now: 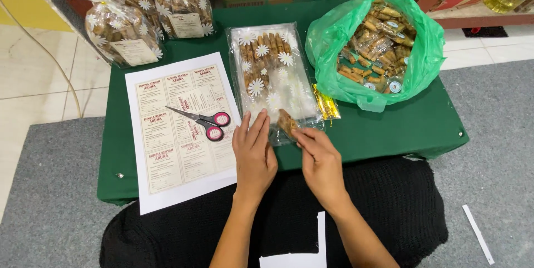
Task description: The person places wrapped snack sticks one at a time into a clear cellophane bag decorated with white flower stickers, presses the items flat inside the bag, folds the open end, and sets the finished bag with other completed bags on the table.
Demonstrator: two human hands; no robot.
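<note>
Head view shows us our left hand (253, 151) lying flat, fingers together, on the open mouth of the clear daisy-print bag (273, 73), which lies on the green surface (389, 129). Our right hand (318, 159) pinches a wrapped snack roll (287, 121) at that mouth. To do this well, we judge we should keep the mouth pinned, slide the roll in lengthwise beside those already inside, and avoid creasing the film. Scissors (203, 120) rest on the label sheet (178, 134); the green bag of rolls (378, 45) sits near.
</note>
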